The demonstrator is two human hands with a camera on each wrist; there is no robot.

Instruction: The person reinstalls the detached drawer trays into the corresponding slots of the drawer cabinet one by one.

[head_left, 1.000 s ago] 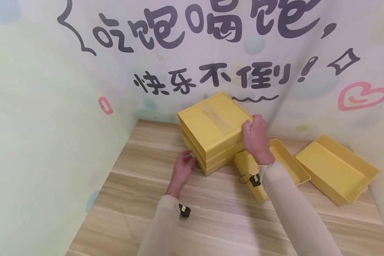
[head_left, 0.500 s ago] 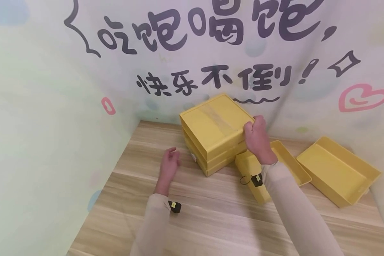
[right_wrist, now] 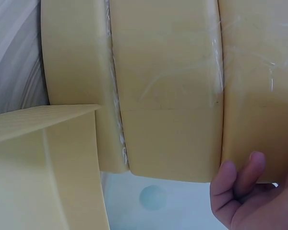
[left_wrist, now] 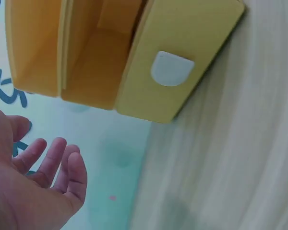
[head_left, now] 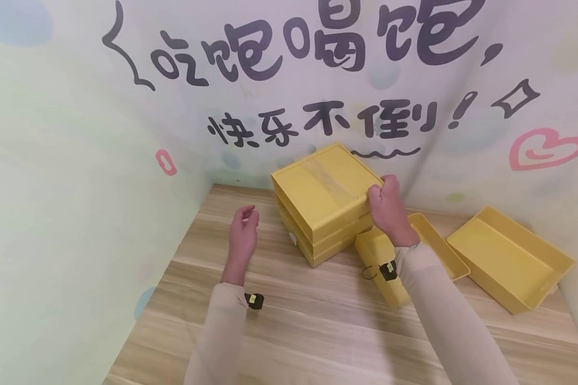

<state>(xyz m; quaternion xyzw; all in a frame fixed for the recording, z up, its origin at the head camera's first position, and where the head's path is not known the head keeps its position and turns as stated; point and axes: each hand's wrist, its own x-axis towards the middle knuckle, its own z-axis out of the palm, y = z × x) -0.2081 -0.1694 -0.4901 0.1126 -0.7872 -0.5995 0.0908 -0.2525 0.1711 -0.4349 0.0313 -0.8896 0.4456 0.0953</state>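
Observation:
A yellow plastic drawer unit (head_left: pixel 325 195) stands on the wooden table (head_left: pixel 318 331) near the wall corner. My right hand (head_left: pixel 385 206) grips its top right corner, with the fingers (right_wrist: pixel 242 179) curled round the edge of the unit (right_wrist: pixel 168 96). Off to the left of the unit my left hand (head_left: pixel 244 231) hovers, loosely curled and holding nothing. In the left wrist view that hand (left_wrist: pixel 43 182) shows relaxed fingers, apart from a drawer front with a pale handle tab (left_wrist: pixel 172 69); the slots beside that front are open.
Two loose yellow drawers lie on the table to the right: one (head_left: pixel 428 240) partly under my right forearm, another (head_left: pixel 508 256) near the right wall. The first drawer (right_wrist: pixel 48 163) abuts the unit. Painted walls close the back and left sides.
My left hand has let go of the lower drawer's handle and drawn back to the left and upward. The right hand keeps its hold on the unit.

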